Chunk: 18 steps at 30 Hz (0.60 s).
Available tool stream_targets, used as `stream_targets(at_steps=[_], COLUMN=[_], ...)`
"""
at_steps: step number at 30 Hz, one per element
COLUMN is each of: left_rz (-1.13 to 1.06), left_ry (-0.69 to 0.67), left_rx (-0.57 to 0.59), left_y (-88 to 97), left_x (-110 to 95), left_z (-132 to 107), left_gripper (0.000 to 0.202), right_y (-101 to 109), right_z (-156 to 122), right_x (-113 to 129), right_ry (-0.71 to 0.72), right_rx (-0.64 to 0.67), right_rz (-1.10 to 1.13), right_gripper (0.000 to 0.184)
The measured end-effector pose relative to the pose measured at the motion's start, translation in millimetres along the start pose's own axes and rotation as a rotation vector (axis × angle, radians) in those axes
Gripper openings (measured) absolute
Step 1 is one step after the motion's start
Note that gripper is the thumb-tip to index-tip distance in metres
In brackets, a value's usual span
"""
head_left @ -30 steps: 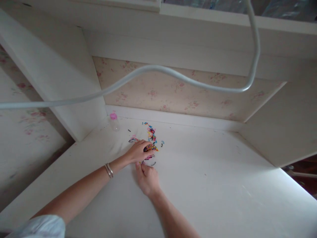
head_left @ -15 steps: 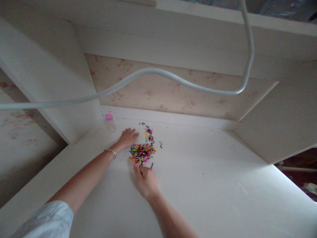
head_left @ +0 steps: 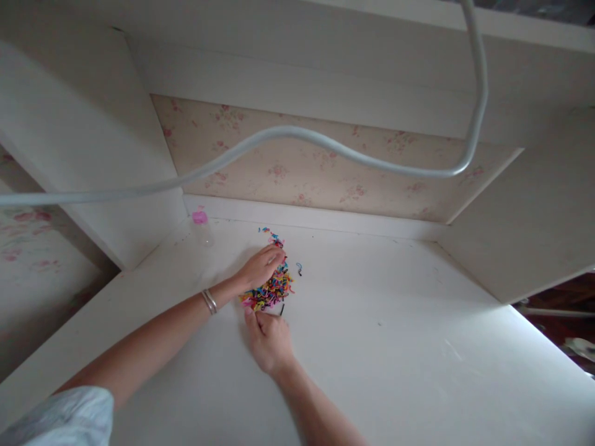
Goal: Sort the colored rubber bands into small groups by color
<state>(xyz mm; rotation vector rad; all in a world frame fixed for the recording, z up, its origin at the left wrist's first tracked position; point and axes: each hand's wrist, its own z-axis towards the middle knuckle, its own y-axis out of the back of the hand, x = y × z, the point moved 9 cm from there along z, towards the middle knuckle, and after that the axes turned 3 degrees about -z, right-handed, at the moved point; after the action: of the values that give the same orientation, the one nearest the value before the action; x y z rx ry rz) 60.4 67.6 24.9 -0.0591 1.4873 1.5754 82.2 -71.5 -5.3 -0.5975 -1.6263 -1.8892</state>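
A heap of small coloured elastic bands [head_left: 274,290] lies on the white surface. My left hand [head_left: 261,267] reaches over its left and far side with fingers curled together, hiding part of the bands; anything inside the fingers is hidden. My right hand [head_left: 272,341] is closed in a fist at the near edge of the heap, thumb tip close to the bands, its inside out of sight. Just beyond the right knuckles is a thin black strip [head_left: 282,308]. A few stray bands [head_left: 299,269] lie to the right, and others [head_left: 266,230] trail off behind the heap.
A clear bottle [head_left: 203,235] with a pink cap [head_left: 199,217] lies near the back left corner. White panels [head_left: 534,204] enclose the surface at the sides and back. A pale cable [head_left: 288,132] crosses the view above.
My left hand has moved right from beside the bands to over them, and its spread fingers have curled. My right hand stays closed in nearly the same place.
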Motion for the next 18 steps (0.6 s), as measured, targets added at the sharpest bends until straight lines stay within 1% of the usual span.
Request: stream_targets(at_steps=[2,5,8,10,12,14,16,18], left_rz=[0.037,0.110,0.179,0.215,0.234,0.231,0.206,0.171], left_ry=[0.038,0.126,0.256,0.323,0.336,0.288,0.194,0.082], left_rx=[-0.021,-0.009,-0.008,-0.004,0.011,0.037,0.071,0.107], left_y=[12.3,21.9,24.3,21.0,13.3,2.4,-9.9,-21.7], left_x=[20.4,59.0,96.5,112.8,118.1,111.6,95.7,74.5], left_z=[21.1,52.9,75.8,85.5,93.0,99.8,105.0,106.9], left_gripper=[0.048,0.044,0.046,0.048,0.048,0.045,0.042,0.040], right_y=[0.3,1.8,2.8,3.1,3.3,2.9,1.9,1.0], right_z=[0.0,0.3,1.0,1.4,1.4,1.2,1.2,1.2], right_x=[0.1,-0.5,-1.3,-2.4,-3.2,-3.8,-4.1,-4.0], right_ry=[-0.007,-0.019,-0.025,-0.033,-0.041,-0.047,-0.055,-0.058], right_rx=[0.002,-0.005,-0.009,-0.012,-0.016,-0.014,-0.007,0.001], right_rz=[-0.014,-0.033,-0.028,-0.016,-0.007,-0.004,-0.008,-0.014], right_gripper=[0.060,0.060,0.062,0.062,0.061,0.060,0.061,0.061])
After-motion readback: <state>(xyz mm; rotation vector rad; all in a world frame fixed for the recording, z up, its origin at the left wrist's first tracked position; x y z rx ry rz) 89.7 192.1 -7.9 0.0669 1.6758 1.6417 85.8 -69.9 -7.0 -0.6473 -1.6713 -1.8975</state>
